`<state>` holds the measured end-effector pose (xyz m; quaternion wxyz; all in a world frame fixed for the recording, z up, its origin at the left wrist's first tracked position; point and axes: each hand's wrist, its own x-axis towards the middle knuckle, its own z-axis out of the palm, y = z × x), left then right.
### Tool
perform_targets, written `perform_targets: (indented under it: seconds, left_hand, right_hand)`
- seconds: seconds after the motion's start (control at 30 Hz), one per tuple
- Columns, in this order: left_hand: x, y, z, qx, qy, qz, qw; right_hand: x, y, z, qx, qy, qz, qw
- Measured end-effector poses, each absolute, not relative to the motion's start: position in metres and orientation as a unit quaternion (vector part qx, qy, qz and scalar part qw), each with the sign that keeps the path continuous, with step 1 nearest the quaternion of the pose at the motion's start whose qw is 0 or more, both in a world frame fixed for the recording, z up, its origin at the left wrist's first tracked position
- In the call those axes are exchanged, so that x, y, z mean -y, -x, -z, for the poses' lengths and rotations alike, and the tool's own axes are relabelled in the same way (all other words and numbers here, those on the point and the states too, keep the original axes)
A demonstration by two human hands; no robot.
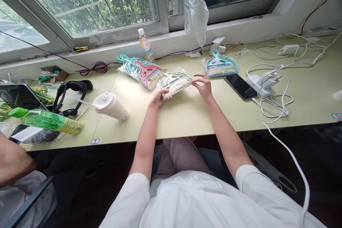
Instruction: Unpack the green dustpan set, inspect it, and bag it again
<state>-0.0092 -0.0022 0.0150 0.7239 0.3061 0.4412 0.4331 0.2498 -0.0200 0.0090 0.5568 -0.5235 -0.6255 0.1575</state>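
Note:
My left hand (pixel 158 97) grips the near left edge of a clear plastic packet holding a pale yellow-green mini dustpan and brush set (pixel 174 81), lifted slightly off the light table (pixel 187 114). My right hand (pixel 203 86) pinches the packet's right end. Behind it lies a pile of similar packets, pink (pixel 147 72) and teal (pixel 125 60). A separate teal packaged set (pixel 220 65) lies to the right.
A black phone (pixel 240 86) and white chargers with cables (pixel 267 82) lie right. A white tumbler on its side (pixel 112 106), headphones (pixel 70 92), a green bottle (pixel 45 120) sit left. A water bottle (pixel 145 45) and white bag (pixel 195 11) stand by the window. Another person's arm (pixel 13 162) is at far left.

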Motion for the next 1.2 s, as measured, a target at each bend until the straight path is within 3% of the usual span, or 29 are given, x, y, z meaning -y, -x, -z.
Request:
perform_targets:
  seconds: [0.2,0.33,0.63,0.83,1.03,1.2]
  left_hand:
    - [0.004,0.011,-0.018,-0.423,-0.383,-0.369,0.734]
    - [0.004,0.011,-0.013,-0.376,-0.438,-0.356,0.735]
    - [0.012,0.001,-0.014,-0.411,-0.493,-0.338,0.689]
    - [0.026,-0.018,-0.015,-0.372,-0.525,-0.385,0.661]
    - [0.011,-0.027,0.003,-0.504,-0.521,-0.454,0.517]
    - [0.0,-0.008,0.002,-0.622,-0.607,-0.371,0.326]
  right_hand:
    - [0.02,-0.246,-0.007,0.605,0.487,-0.192,0.6]
    - [0.014,-0.239,0.008,0.564,0.544,-0.208,0.585]
    - [-0.006,-0.254,0.031,0.496,0.463,-0.475,0.561]
    - [-0.014,-0.266,0.037,0.435,0.482,-0.42,0.634]
    - [-0.016,-0.265,0.042,0.431,0.528,-0.398,0.614]
    - [-0.032,-0.25,0.042,0.505,0.544,-0.339,0.578]
